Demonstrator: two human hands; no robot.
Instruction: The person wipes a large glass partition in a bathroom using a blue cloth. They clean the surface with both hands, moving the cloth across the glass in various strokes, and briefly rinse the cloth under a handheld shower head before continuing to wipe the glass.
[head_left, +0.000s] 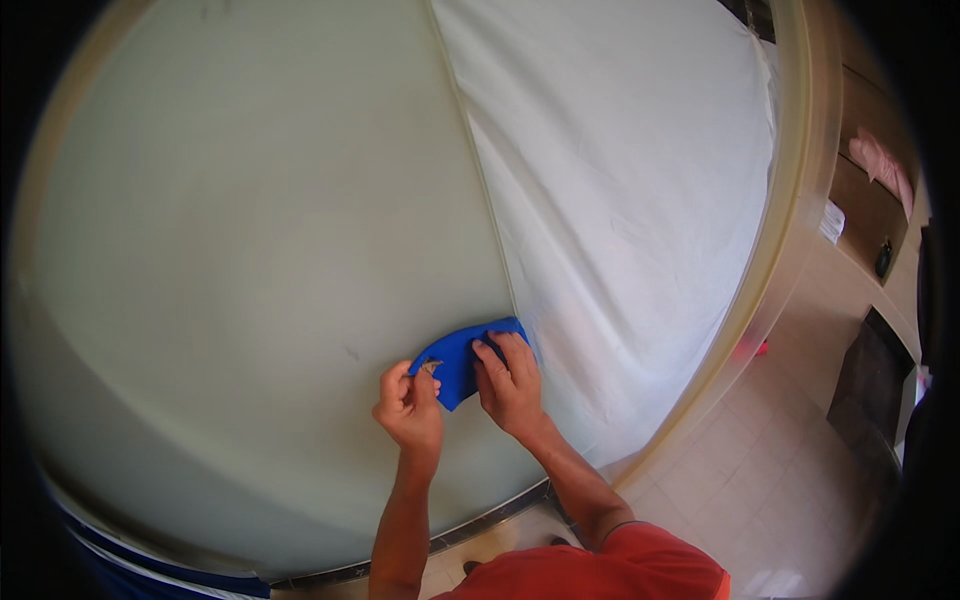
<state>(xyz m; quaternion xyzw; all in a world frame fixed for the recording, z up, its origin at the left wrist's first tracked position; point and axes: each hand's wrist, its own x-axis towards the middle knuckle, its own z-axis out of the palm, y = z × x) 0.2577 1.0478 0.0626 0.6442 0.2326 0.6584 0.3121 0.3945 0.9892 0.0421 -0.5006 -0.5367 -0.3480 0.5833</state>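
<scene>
A small piece of blue fabric (457, 354) lies against a large pale grey-green surface, at the lower end of a seam or edge beside white cloth (637, 187). My left hand (411, 405) pinches the fabric's left edge together with a small brownish-grey thing (431, 365) that I cannot identify. My right hand (510, 379) rests on the right part of the fabric, fingers bent and partly spread; whether it grips the fabric is not clear.
A curved, pale yellowish rim (795, 225) bounds the right side. Beyond it are a tiled floor (720, 457), brown shelving with a pink cloth (881, 169), and a dark box-like object (870, 382). Dark blue material with a white stripe (150, 562) shows at the lower left.
</scene>
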